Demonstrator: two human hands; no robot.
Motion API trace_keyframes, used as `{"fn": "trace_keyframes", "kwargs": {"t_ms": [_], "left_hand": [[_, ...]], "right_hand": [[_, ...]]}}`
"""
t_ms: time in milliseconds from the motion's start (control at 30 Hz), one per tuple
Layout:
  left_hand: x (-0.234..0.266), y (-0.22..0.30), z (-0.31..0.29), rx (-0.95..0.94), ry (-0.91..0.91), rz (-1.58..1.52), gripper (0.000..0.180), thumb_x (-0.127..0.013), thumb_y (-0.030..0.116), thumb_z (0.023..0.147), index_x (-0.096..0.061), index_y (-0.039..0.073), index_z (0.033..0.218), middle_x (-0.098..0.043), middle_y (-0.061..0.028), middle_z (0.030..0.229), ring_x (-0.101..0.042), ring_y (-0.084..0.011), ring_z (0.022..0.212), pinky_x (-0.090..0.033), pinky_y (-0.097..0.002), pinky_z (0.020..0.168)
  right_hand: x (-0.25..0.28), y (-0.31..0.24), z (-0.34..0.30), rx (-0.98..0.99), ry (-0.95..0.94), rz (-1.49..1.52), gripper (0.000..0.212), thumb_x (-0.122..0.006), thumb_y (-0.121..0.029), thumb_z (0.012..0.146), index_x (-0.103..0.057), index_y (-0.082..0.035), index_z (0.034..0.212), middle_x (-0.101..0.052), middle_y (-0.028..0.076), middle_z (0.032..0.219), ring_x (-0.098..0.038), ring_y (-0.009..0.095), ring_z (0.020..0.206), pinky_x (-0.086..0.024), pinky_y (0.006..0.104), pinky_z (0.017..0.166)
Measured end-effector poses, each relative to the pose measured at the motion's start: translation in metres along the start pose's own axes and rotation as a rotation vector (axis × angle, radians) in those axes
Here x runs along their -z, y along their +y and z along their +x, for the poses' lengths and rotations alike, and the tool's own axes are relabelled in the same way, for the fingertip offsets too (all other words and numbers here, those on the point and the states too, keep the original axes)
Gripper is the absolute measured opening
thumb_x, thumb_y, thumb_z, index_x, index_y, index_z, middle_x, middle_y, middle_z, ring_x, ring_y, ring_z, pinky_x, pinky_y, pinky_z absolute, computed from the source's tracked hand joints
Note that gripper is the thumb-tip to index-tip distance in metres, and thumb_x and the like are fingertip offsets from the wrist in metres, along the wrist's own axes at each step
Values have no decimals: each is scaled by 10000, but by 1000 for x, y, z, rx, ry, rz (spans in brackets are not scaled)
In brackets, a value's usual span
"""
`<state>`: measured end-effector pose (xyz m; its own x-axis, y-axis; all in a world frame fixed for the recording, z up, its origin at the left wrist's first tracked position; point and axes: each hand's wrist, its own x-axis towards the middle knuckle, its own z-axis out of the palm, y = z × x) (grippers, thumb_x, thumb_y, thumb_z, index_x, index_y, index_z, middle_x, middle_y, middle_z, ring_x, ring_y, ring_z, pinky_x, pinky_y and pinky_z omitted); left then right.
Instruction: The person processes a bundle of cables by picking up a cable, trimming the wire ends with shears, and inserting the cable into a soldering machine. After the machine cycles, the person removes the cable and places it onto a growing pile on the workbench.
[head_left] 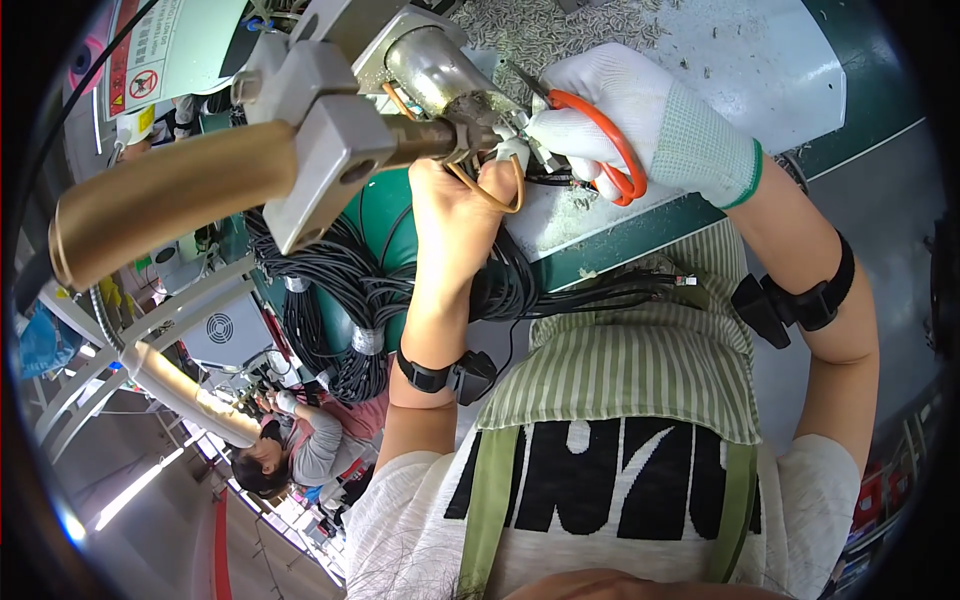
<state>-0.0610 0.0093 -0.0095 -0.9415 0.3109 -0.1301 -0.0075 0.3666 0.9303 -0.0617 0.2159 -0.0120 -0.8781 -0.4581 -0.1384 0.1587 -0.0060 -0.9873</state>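
Near the top centre of the view, at the tip of a metal machine (425, 68), a person's two hands work close together. The right hand (610, 120), in a white glove with a green cuff, is closed round an orange-handled tool (632, 182); one handle curves over the back of the fingers, and a dark pointed end sticks out beyond them, up and to the left. That hand's thumb side meets the machine tip. The left hand (455, 205) is bare across the back, with white covering on a fingertip. Its fingers are bent in at the tip, beside a tan loop (519, 190); whether they grip a small piece cannot be told.

The left forearm rises almost straight from below. The right arm bends at the elbow and comes in from the right, with the hand slanting up and left. Each arm wears a black strap. Black cables (325, 255) lie bundled to the left of and below the left hand. Beyond the right hand, metal scraps (570, 30) cover part of a white board (785, 65).
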Motion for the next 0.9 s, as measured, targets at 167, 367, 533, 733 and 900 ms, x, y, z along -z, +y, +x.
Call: {"fn": "trace_keyframes", "kwargs": {"t_ms": [167,367,533,733,900], "left_hand": [[10,-12,13,178,-313,-776,155,-538,134,925,-525,-9,866,-538,-37,656,-508,-112,569,-413,-241,506],[17,-9,-60,-49,327,-515,206,-532,212,940,-493,47,822,-466,-11,571,-438,-95,439,-347,-250,403],[-34,10,-97,292,-313,-729,234,-453,265,976,-429,54,1075,-506,-3,810,-471,-65,633,-404,-204,547],[-53,5,-114,-54,-66,-645,310,-422,178,977,-385,15,1239,-550,-49,915,-543,-137,802,-469,-280,740],[-35,0,-117,-263,-126,-426,324,-449,160,956,-375,-20,1215,-556,-116,957,-548,-194,865,-440,-309,822]], "right_hand": [[0,2,0,57,112,-144,216,-580,-209,855,-559,4,826,-524,43,539,-526,117,442,-430,250,425],[-1,-8,-98,57,405,-680,154,-610,-141,845,-569,8,851,-489,143,589,-479,275,499,-384,335,495],[-64,-31,-122,32,572,-628,136,-587,-49,826,-575,38,931,-513,120,594,-426,145,497,-365,260,497],[-101,-6,-104,305,296,-891,168,-658,-95,736,-566,-12,850,-543,80,587,-533,178,462,-400,269,465],[-110,-7,-110,193,379,-648,160,-638,-102,764,-560,-16,874,-557,77,594,-529,172,452,-410,271,461]]}}
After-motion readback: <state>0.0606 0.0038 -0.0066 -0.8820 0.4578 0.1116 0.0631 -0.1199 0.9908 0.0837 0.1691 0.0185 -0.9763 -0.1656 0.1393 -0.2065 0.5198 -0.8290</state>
